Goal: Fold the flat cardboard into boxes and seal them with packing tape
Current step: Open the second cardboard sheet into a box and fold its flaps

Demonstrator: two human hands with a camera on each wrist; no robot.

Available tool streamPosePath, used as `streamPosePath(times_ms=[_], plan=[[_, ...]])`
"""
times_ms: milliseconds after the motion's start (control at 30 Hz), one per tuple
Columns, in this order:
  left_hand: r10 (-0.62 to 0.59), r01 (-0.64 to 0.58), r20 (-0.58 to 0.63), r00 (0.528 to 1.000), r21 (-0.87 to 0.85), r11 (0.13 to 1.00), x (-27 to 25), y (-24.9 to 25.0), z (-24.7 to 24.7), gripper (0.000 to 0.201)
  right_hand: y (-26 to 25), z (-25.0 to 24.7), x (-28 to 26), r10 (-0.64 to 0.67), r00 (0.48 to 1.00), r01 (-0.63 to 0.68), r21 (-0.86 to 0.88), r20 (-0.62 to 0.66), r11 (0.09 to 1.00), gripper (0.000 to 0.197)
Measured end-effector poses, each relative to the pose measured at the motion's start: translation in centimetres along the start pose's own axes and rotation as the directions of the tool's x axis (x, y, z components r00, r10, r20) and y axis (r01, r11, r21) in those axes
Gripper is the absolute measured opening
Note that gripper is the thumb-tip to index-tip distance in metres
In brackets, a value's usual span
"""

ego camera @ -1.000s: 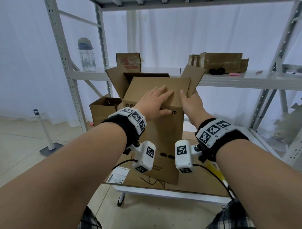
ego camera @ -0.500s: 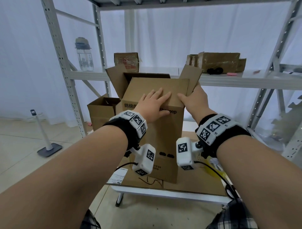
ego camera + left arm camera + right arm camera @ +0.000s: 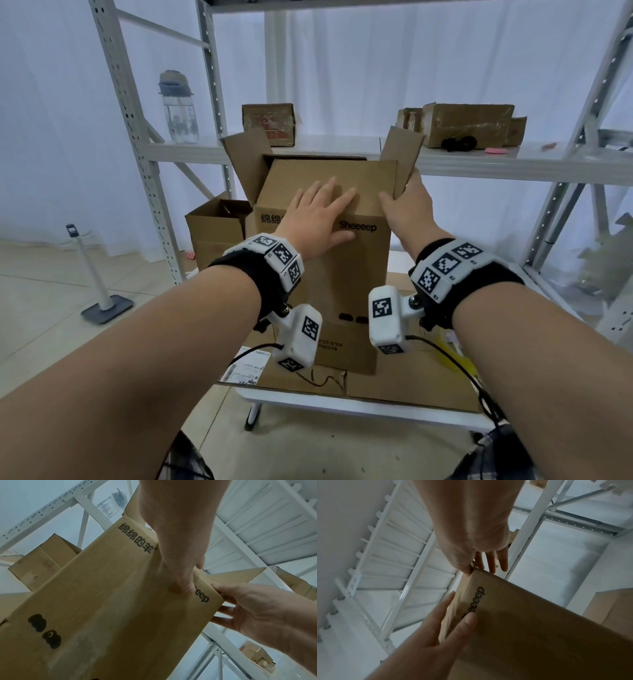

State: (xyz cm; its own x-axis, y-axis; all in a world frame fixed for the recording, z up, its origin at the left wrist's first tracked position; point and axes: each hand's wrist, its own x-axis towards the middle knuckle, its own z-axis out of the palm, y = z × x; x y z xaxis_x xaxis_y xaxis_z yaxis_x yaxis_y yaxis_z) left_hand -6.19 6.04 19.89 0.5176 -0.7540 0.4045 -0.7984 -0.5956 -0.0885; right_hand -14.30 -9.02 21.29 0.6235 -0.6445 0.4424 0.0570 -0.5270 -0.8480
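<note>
Both forearms reach forward from the bottom of the head view, each wrist wrapped in a black band with white marker blocks. The tall cardboard box (image 3: 346,274) stands upright on flattened cardboard sheets (image 3: 411,380) that cover the white surface (image 3: 342,402). The left hand (image 3: 317,222) lies flat on the box's near top flap, fingers straight and spread, thumb down on the front face by the "Sheeeep" print. The right hand (image 3: 409,209) holds the box's upper right corner: its thumb (image 3: 221,586) rests on the near flap's edge while its straight fingers (image 3: 224,610) lie along the right side panel. The two hands sit close together without touching. The side flaps stand up. Behind, a metal shelf (image 3: 479,162) carries a water bottle (image 3: 178,109) and small taped boxes (image 3: 469,123); an open box (image 3: 215,229) sits lower left.
</note>
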Motion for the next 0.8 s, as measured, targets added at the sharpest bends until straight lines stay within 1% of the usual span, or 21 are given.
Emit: streamPosePath(times_ms=[67,133,233,267,300,367,400,467,567,600,633,700,733,800], plan=[[0.007,-0.008,0.032,0.999,0.011,1.0,0.5,-0.2,-0.4,0.068,-0.1,-0.2,0.4,0.008,1.0,-0.008,-0.049,0.0,0.999,0.053],[0.002,-0.002,0.063,0.998,-0.004,1.0,0.9,-0.1,-0.5,0.065,-0.1,-0.3,0.8,0.015,1.0,-0.014,-0.078,0.01,0.997,0.047],[-0.009,0.011,0.04,0.999,-0.055,0.998,1.3,0.2,-0.6,0.062,-0.2,-0.6,1.0,0.102,0.995,-0.099,-0.095,0.022,0.991,0.018],[0.006,-0.004,0.028,1.0,-0.059,0.998,1.4,0.3,-0.6,0.062,-0.2,-0.7,1.1,0.108,0.994,-0.105,-0.137,0.016,0.985,0.015],[0.03,-0.029,0.018,0.999,-0.058,0.998,1.5,0.5,-0.5,0.062,-0.5,-0.8,1.1,0.091,0.996,-0.085,-0.211,0.021,0.974,0.016],[0.099,-0.098,0.009,0.995,-0.04,0.994,1.6,1.1,-0.6,0.065,-1.0,-0.8,1.2,0.019,0.998,0.003,-0.361,0.056,0.932,0.019],[0.127,-0.127,0.012,0.992,-0.028,0.992,1.7,1.4,-0.6,0.067,-1.1,-0.7,1.2,-0.022,0.998,0.046,-0.406,0.064,0.913,0.019],[0.13,-0.13,0.024,0.991,-0.018,0.991,1.9,2.0,-0.6,0.069,-1.3,-0.8,1.0,-0.074,0.995,0.096,-0.436,0.067,0.895,0.017],[0.078,-0.078,0.018,0.997,0.001,0.997,1.8,2.4,-0.5,0.07,-1.1,-1.1,0.7,-0.109,0.992,0.122,-0.421,0.056,0.899,0.014],[0.068,-0.068,0.01,0.998,0.023,0.997,1.6,2.5,-0.3,0.07,-1.0,-1.2,0.6,-0.12,0.991,0.132,-0.426,0.055,0.895,0.015],[0.062,-0.062,0.003,0.998,0.047,0.997,1.5,2.8,-0.1,0.069,-0.8,-1.1,0.4,-0.123,0.991,0.133,-0.436,0.051,0.89,0.02],[0.05,-0.05,0.0,0.999,0.093,0.994,1.1,3.4,0.4,0.068,-0.6,-0.8,0.0,-0.118,0.992,0.126,-0.466,0.048,0.876,0.037],[0.042,-0.042,0.004,0.999,0.103,0.994,0.9,3.8,0.6,0.067,-0.6,-0.6,-0.2,-0.119,0.992,0.127,-0.48,0.047,0.868,0.042],[0.016,-0.016,0.011,1.0,0.069,0.998,0.6,4.2,1.0,0.067,-0.5,-0.5,-0.4,-0.118,0.992,0.125,-0.483,0.046,0.867,0.048]])
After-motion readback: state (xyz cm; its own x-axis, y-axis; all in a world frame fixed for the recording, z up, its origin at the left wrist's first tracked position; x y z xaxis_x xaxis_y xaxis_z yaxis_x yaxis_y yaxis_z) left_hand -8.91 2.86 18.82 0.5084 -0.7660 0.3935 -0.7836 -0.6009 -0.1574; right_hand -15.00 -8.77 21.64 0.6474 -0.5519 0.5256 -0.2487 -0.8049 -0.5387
